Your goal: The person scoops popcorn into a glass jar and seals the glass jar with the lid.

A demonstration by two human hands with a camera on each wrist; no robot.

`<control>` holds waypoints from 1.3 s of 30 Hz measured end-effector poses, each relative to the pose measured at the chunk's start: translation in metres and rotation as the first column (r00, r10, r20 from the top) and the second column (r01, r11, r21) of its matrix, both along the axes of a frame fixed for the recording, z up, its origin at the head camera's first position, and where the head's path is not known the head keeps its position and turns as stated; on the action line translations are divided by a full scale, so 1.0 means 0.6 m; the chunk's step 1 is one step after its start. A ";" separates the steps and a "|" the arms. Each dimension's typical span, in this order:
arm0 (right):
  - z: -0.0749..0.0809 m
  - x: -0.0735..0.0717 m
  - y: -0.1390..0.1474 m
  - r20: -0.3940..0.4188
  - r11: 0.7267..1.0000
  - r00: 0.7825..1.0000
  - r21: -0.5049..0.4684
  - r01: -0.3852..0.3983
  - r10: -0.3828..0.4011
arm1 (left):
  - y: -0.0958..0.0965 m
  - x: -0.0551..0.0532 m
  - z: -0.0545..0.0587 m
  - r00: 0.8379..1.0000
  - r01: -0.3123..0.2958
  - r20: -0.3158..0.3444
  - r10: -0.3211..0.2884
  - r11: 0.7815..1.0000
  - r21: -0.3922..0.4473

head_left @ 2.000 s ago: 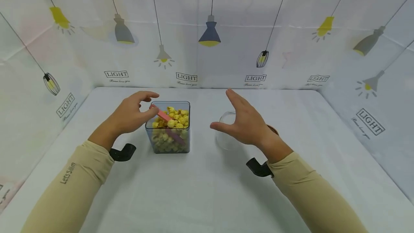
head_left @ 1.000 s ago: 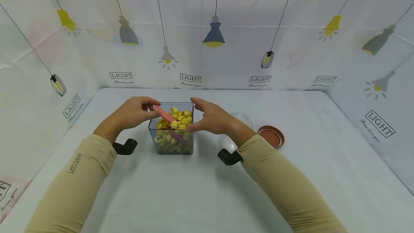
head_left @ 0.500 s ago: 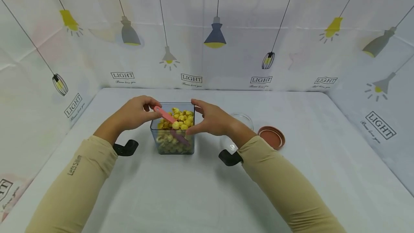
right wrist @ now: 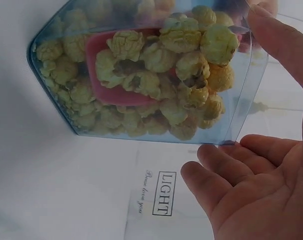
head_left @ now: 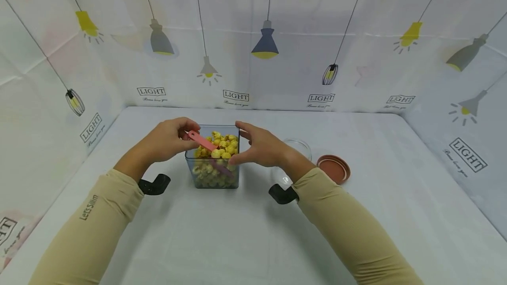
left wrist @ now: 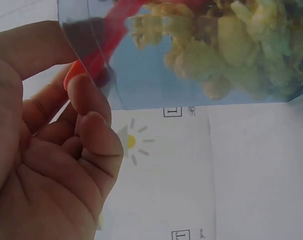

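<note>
A clear bluish square box (head_left: 215, 175) of yellow popcorn (head_left: 222, 146) stands on the table, with a pink scoop (head_left: 203, 140) in it. The scoop's flat handle leans out over the left rim, while its head is buried in popcorn in the right wrist view. My left hand (head_left: 172, 140) is at that rim, thumb and curled fingers closed about the handle's end; the exact contact is partly hidden. With thumb at the front and fingers toward the back, my right hand (head_left: 263, 146) holds the box's right side.
Behind my right wrist is a clear round jar (head_left: 299, 145), partly covered by the arm. A reddish-brown round lid (head_left: 333, 168) lies to its right. White cloth with printed lamps rises behind the table.
Two seconds ago my right hand was spread in the air before the jar; it has moved left onto the box. My left hand has come in at the handle's end. Little differs over the last second.
</note>
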State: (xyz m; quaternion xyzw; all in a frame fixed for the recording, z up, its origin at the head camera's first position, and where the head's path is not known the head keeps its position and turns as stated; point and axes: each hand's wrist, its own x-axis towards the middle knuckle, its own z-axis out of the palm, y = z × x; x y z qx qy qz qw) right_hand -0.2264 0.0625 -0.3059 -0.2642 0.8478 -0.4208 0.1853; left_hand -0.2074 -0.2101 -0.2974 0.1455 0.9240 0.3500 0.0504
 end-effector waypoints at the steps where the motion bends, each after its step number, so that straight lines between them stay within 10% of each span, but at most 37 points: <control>1: -0.001 0.000 0.000 0.000 1.000 1.000 0.001 0.001 -0.001 | 0.001 -0.001 0.000 1.000 0.001 0.000 -0.001 1.000 -0.005; 16: -0.007 0.000 -0.001 -0.029 0.999 0.999 0.035 0.021 -0.020 | 0.003 0.006 0.015 0.999 0.008 0.032 -0.006 0.998 -0.068; 39: -0.015 -0.005 -0.002 -0.029 1.000 1.000 0.007 -0.011 0.012 | -0.024 0.003 0.006 0.996 -0.032 0.080 0.027 0.998 0.062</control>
